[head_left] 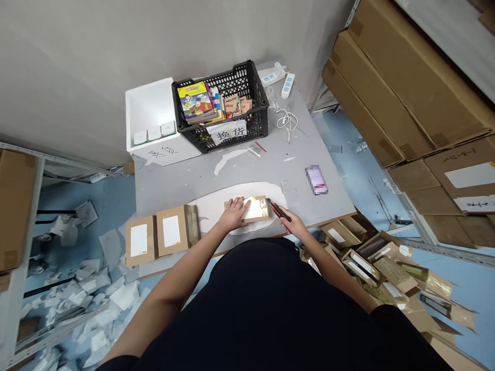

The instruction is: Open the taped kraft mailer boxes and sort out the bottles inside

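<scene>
Left hand (234, 214) lies open and flat on a brown cardboard box (257, 209). Right hand (292, 225) holds tight to a red box cutter (279, 211).

a warehouse stockroom corner
stacked cartons (410, 87) on metal shelving (23, 257), a grey table (185, 180) with a crate (247, 85), and paper scraps (93, 304) littering the blue floor (88, 196)

We log a grey desk (216, 178) streaked with white patches, and on it a black lattice crate (251, 85) holding a book with a bright yellow cover (195, 102). Beside the crate, a white bin (149, 111). Under the left hand (234, 214), a tan package (257, 208) with a white label and gold foil. At the right hand (294, 224), a red-and-black knife (279, 210). We note a pale blue floor (85, 196) scattered with white scraps, and plain brown cartons (406, 87).
</scene>
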